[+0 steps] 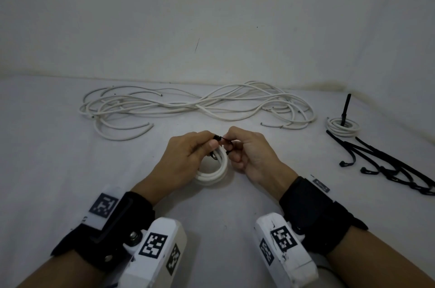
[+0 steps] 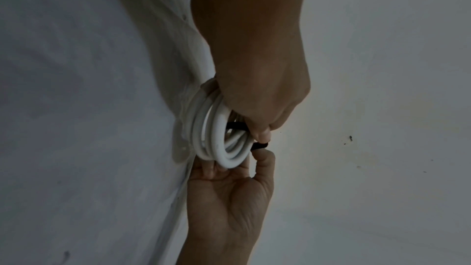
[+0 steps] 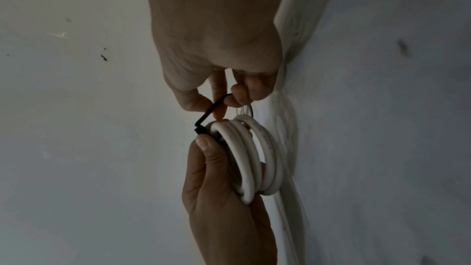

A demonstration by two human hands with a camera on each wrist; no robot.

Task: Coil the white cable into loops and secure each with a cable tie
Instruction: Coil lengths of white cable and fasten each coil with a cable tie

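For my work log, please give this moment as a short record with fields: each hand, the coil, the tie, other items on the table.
left hand: holds the small white cable coil and pinches the head of the black cable tie
right hand: pinches the tie's tail
tie state: looped round the coil, not yet tight
loose white cables: far side of table
finished coil: far right, tied, tail upright
spare black ties: right, lying flat

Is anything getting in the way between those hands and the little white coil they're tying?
Nothing visible. The left hand already grips the white coil, and the right hand pinches the black cable tie at its top edge.
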